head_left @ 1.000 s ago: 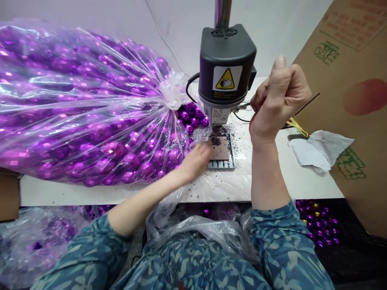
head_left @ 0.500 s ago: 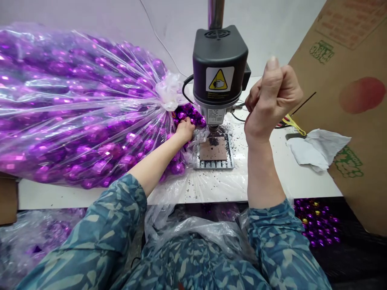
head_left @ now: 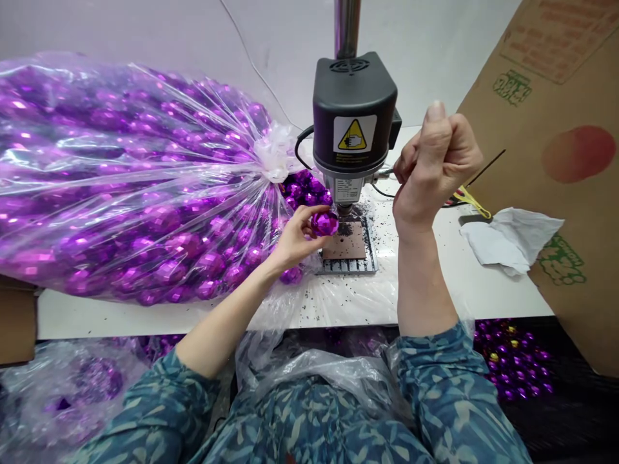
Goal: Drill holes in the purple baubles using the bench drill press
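Between the fingertips and thumb of my left hand (head_left: 300, 237) is a shiny purple faceted ball (head_left: 324, 223). It is held just left of the chuck of a black bench drill press (head_left: 354, 96), over the edge of the metal base (head_left: 348, 265). A brown board (head_left: 355, 248) with a small hole lies on that base, sprinkled with dark shavings. My right hand (head_left: 438, 164) is closed around the drill press lever, to the right of the motor housing; only part of the lever shows. Behind my left hand, more purple balls (head_left: 309, 190) lie in a pile.
A large tied clear bag (head_left: 145, 193) of purple balls fills the left of the white table (head_left: 435, 290). On the right are crumpled white paper (head_left: 510, 238), yellow-handled scissors (head_left: 472, 201) and a big cardboard box (head_left: 556, 161). Purple and gold balls (head_left: 515, 361) sit below the table edge.
My left hand has come from the pile of balls toward me and right, now holding a purple ball beside the drill chuck. My right hand stays on the lever.
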Available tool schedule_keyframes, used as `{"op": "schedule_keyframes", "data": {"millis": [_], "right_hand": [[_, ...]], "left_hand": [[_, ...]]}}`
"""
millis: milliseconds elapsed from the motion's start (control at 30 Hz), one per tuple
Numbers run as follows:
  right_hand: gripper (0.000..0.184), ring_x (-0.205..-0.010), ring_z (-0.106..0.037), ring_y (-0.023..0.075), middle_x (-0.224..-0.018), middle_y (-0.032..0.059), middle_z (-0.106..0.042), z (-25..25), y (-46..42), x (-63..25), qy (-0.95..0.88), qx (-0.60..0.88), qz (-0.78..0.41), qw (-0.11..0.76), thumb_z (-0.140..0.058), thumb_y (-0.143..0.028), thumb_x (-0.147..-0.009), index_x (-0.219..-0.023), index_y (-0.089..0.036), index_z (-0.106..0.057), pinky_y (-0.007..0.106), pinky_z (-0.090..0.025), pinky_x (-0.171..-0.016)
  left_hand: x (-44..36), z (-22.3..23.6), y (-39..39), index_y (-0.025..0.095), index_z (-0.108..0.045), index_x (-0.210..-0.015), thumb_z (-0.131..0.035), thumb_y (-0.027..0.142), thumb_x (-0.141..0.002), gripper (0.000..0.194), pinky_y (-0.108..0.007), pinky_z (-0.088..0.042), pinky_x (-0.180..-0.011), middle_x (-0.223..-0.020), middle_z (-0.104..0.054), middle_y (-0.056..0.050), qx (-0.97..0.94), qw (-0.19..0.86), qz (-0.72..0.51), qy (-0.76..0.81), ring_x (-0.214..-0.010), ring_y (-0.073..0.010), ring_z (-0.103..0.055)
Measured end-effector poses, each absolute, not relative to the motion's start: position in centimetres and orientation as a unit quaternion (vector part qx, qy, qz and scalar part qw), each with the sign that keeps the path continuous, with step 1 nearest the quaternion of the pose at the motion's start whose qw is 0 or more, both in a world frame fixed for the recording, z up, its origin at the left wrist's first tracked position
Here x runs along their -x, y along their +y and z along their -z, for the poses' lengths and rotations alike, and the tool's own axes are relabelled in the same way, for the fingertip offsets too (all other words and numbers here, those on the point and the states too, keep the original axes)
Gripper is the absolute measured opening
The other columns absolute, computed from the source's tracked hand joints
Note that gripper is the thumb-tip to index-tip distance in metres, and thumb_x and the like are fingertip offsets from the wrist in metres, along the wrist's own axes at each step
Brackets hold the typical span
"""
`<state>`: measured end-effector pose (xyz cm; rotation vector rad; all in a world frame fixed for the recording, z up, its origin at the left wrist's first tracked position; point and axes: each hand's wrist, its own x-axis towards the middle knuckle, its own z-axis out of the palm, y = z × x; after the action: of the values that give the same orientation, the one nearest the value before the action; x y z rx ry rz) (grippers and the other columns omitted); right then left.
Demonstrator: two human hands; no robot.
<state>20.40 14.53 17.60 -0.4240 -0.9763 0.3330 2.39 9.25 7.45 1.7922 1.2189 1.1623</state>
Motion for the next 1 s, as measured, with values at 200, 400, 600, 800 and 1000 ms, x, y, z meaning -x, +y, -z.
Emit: {"op": "schedule_keyframes", "data": {"millis": [200,400,600,800,1000], "right_hand": [[0.059,-0.038,-0.022,0.0027,-0.044,-0.0099,-0.031,-17.5,14.5,-20.5,-0.47,0.204,-0.159,0.844,-0.065,-0.066,-0.082,-0.06,-0.023,-0.029,0.028,-0.021,-0.043],[0.056,-0.04,-0.025,0.0037,-0.046,-0.0087,-0.031,-17.3,14.2,-20.6,-0.491,0.249,-0.131,0.824,-0.056,-0.065,-0.088,-0.062,-0.023,-0.028,0.027,-0.028,-0.045],[0.057,-0.039,-0.027,0.0014,-0.045,-0.0097,-0.032,-17.3,14.4,-20.6,-0.485,0.228,-0.138,0.833,-0.058,-0.065,-0.086,-0.061,-0.022,-0.029,0.023,-0.029,-0.045],[0.06,-0.038,-0.025,0.0013,-0.044,-0.0102,-0.033,-17.4,14.3,-20.5,-0.475,0.205,-0.16,0.841,-0.064,-0.065,-0.082,-0.06,-0.022,-0.028,0.025,-0.026,-0.043],[0.059,-0.038,-0.027,0.0011,-0.044,-0.0104,-0.034,-17.4,14.0,-20.6,-0.486,0.204,-0.169,0.833,-0.062,-0.066,-0.082,-0.06,-0.022,-0.029,0.024,-0.028,-0.044]], "left_hand": [[-4.5,-5.4,8.7,0.019,-0.059,-0.125,-0.09,0.025,-0.07,0.064,-0.036,-0.062,-0.082,-0.112,-0.072,-0.009,-0.603,0.452,-0.449,0.481,-0.088,-0.0189,-0.072],[-4.9,-4.6,8.8,0.017,-0.06,-0.118,-0.086,0.036,-0.074,0.054,-0.036,-0.06,-0.086,-0.115,-0.074,-0.011,-0.47,0.566,-0.481,0.477,-0.1,-0.0217,-0.072],[-5.1,-5.5,8.1,0.025,-0.059,-0.126,-0.063,0.049,-0.09,0.043,-0.034,-0.06,-0.076,-0.116,-0.075,-0.01,-0.389,0.691,-0.463,0.396,-0.098,-0.0217,-0.074],[-4.9,-3.7,8.7,0.02,-0.065,-0.105,-0.068,0.054,-0.09,0.037,-0.032,-0.06,-0.072,-0.099,-0.076,-0.009,-0.334,0.677,-0.496,0.428,-0.087,-0.0205,-0.073],[-4.5,-2.0,10.0,0.025,-0.064,-0.116,-0.064,0.063,-0.094,0.044,-0.026,-0.056,-0.062,-0.098,-0.074,-0.004,-0.325,0.644,-0.533,0.443,-0.079,-0.0157,-0.07]]}}
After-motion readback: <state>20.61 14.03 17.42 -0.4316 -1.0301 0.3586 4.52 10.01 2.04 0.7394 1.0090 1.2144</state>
